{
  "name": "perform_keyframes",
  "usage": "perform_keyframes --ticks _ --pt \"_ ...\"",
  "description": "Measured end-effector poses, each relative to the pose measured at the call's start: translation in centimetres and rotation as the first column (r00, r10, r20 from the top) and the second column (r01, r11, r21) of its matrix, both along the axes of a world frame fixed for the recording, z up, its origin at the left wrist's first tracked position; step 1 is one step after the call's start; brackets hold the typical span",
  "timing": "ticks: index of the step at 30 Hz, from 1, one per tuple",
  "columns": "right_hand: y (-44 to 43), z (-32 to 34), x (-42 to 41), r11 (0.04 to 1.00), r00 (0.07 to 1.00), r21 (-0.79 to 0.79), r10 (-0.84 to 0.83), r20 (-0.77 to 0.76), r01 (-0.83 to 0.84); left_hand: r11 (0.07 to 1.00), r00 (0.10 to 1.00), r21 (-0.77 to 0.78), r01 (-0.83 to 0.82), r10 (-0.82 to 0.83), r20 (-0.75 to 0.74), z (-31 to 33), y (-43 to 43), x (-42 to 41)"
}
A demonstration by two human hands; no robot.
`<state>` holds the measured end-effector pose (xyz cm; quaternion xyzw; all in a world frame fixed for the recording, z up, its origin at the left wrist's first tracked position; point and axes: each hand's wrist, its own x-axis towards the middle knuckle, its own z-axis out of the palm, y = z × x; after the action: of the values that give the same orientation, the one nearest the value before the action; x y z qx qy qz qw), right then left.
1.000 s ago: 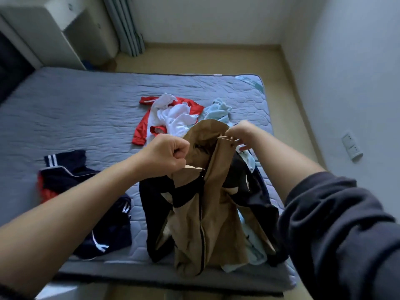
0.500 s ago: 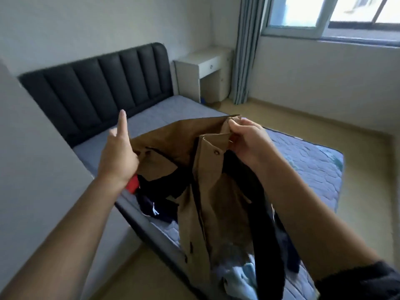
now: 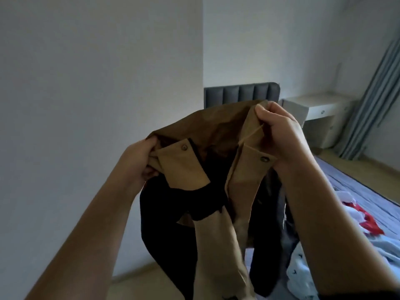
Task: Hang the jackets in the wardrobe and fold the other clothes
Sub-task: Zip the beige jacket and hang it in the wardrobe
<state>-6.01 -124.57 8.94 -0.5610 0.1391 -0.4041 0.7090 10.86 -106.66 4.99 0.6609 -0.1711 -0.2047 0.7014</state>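
Grey wall fills left of frame, bed (image 3: 355, 191) lower right. Tan jacket (image 3: 216, 169) held up mid-frame, hanging open. My left hand (image 3: 138, 161) grips left collar, right hand (image 3: 279, 131) pinches right collar.

A blank wall (image 3: 97, 105) is crowding you left of your left fingers (image 3: 149, 146); right of your right fingers (image 3: 266, 110), a clothes-strewn bed (image 3: 337, 182) is blocking low passage.
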Motion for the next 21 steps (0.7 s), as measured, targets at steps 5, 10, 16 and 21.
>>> perform_keyframes --ticks 5,10,16,21 --pt "8.1 -1.7 2.8 0.996 0.995 -0.070 0.043 -0.094 -0.050 0.995 0.995 -0.003 -0.097 0.097 -0.002 -0.7 10.9 -0.8" --pt "18.2 -4.8 6.0 0.974 0.968 -0.082 0.198 -0.155 -0.213 0.970 0.970 0.014 -0.242 0.242 0.032 -3.0 22.7 -1.4" --pt "30.7 -5.9 10.2 0.898 0.881 0.000 0.431 -0.194 -0.440 0.893 0.893 0.016 -0.450 0.450 -0.031 -4.2 35.1 -2.5" --pt "40.3 -7.1 13.8 0.764 0.735 -0.021 0.612 -0.292 -0.645 0.740 0.728 0.017 -0.672 0.665 -0.167 -5.6 44.4 -3.3"
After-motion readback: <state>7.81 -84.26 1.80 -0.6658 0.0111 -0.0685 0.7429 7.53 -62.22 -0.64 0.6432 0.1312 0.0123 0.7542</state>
